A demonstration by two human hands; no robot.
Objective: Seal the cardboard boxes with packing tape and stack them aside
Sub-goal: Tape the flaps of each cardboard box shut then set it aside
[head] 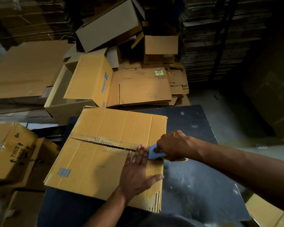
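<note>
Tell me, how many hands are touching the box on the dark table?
2. The left hand lies flat on the box, beside its open seam. The right hand grips a blue tape dispenser at the box's right edge.

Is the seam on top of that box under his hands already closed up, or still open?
Still open: a dark gap runs between the two flaps of the box, from its left part to the blue tape dispenser.

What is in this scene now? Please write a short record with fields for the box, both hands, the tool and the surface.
box: cardboard box lying on the table, centre seam still gaping
left hand: left hand pressed flat on the near flap
right hand: right hand gripping the tape dispenser
tool: blue tape dispenser at the seam's right end
surface: dark table
</note>
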